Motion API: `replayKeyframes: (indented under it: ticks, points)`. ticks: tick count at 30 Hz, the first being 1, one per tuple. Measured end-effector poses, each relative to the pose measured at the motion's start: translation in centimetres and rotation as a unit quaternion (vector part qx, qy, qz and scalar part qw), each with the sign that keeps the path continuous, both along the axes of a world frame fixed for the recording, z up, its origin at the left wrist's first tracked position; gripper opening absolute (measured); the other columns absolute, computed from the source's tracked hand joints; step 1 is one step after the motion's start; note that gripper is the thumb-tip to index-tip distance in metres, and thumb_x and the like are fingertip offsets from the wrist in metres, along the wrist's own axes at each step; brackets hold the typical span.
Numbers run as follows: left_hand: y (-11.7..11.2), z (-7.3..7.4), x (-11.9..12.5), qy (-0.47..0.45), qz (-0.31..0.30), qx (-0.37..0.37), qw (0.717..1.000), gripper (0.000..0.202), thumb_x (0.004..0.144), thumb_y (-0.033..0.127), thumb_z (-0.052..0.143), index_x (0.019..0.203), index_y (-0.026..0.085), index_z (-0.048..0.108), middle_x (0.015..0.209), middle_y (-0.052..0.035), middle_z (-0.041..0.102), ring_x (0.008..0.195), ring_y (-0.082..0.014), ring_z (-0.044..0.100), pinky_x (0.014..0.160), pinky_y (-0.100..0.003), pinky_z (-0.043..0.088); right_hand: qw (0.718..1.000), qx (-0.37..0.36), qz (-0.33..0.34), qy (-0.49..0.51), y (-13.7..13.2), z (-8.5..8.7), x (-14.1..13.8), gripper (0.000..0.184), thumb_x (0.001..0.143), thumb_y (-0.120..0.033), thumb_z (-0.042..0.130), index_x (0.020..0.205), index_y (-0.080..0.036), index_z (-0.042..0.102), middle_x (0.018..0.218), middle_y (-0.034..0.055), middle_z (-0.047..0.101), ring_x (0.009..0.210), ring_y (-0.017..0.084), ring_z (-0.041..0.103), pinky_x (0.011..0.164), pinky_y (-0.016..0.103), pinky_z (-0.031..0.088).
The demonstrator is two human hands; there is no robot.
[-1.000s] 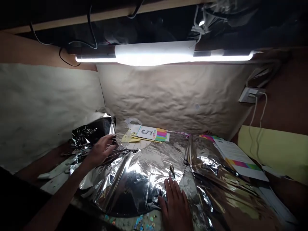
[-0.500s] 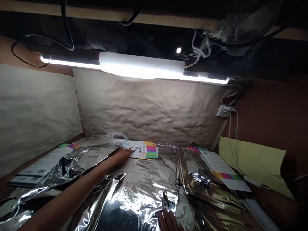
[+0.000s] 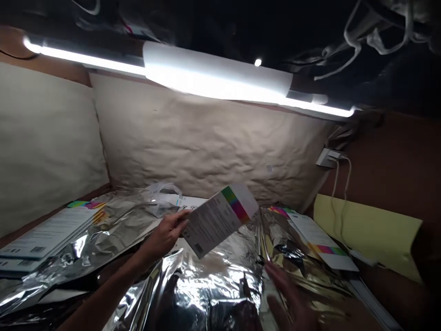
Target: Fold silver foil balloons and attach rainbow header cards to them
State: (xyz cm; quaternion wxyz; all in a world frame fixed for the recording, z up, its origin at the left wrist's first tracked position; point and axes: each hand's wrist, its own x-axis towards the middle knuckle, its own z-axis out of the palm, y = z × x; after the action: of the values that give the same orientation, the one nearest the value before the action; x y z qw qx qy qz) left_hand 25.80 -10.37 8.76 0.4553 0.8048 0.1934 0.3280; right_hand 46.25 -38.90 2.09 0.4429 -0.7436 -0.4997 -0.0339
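I see a tube lamp (image 3: 93,60) glaring above left hand (image 3: 168,232) and right hand (image 3: 289,294) | crinkled beige back wall (image 3: 193,142) beyond both | brown wall (image 3: 396,161), white socket (image 3: 327,157) off right hand's right

The printed packet (image 3: 210,227) looked like smooth, matt card; the silver sheet (image 3: 196,287) was mirror-glossy and creased, like metallic film; the wall covering (image 3: 206,142) seemed matt, rumpled paper.

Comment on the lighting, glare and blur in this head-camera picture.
In the head view, the tube light is blown out to white; lower in the head view, silver foil throws patchy glare; also in the head view, the right hand looks smeared, and fine print on the card in the left hand is unreadable.
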Motion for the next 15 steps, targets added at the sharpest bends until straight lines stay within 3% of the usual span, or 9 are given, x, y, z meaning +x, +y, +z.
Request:
replayKeyframes:
  ticks: [3, 6, 9, 13, 15]
  points:
    - [-1.6, -0.2, -0.9, 0.039, -0.042, 0.005, 0.998, 0.038, 0.093, 0.037, 0.051, 0.125, 0.024, 0.066, 0.122, -0.0062, 0.069, 0.109, -0.026, 0.065, 0.093, -0.034, 0.052, 0.986, 0.06, 0.05, 0.15, 2.3, 4.6, 1.2, 0.046, 0.093, -0.044, 0.053, 0.135, -0.024, 0.053, 0.142, 0.0122, 0.053, 0.129, 0.028, 0.052, 0.107, 0.046, 0.046]
    - [-2.3, -0.8, -1.7, 0.065, -0.072, 0.032, 0.995, 0.038, 0.095, 0.039, 0.05, 0.127, 0.026, 0.066, 0.126, -0.006, 0.068, 0.118, -0.0275, 0.061, 0.102, -0.038, 0.047, 0.959, 0.048, 0.13, 0.246, 5.6, 6.8, 1.7, 0.049, 0.089, -0.043, 0.062, 0.132, -0.021, 0.054, 0.122, 0.0121, 0.065, 0.114, 0.025, 0.061, 0.1, 0.041, 0.049]
    - [-2.5, -1.4, -2.2, 0.068, -0.065, 0.048, 0.994, 0.039, 0.096, 0.039, 0.048, 0.129, 0.026, 0.064, 0.125, -0.0065, 0.068, 0.117, -0.0268, 0.062, 0.104, -0.04, 0.047, 0.94, 0.017, 0.152, 0.306, 8.3, 6.6, 1.5, 0.047, 0.079, -0.041, 0.072, 0.12, -0.019, 0.061, 0.093, 0.005, 0.068, 0.09, 0.02, 0.066, 0.086, 0.036, 0.053]
    - [-2.2, -2.2, -2.7, 0.06, -0.008, 0.112, 0.992, 0.038, 0.097, 0.034, 0.045, 0.128, 0.024, 0.063, 0.125, -0.0068, 0.067, 0.117, -0.0253, 0.061, 0.102, -0.039, 0.048, 0.906, 0.024, 0.149, 0.394, 10.0, 5.2, 1.1, 0.036, 0.068, -0.043, 0.081, 0.089, -0.018, 0.066, 0.085, 0.003, 0.068, 0.081, 0.019, 0.065, 0.078, 0.033, 0.052]
    - [-2.1, -2.3, -2.9, 0.049, 0.028, 0.163, 0.985, 0.036, 0.097, 0.032, 0.045, 0.127, 0.024, 0.063, 0.124, -0.0074, 0.067, 0.116, -0.0246, 0.061, 0.101, -0.038, 0.047, 0.889, 0.015, 0.173, 0.424, 10.4, 4.8, 1.0, 0.034, 0.067, -0.043, 0.082, 0.083, -0.018, 0.066, 0.083, 0.003, 0.07, 0.08, 0.019, 0.066, 0.079, 0.034, 0.052]
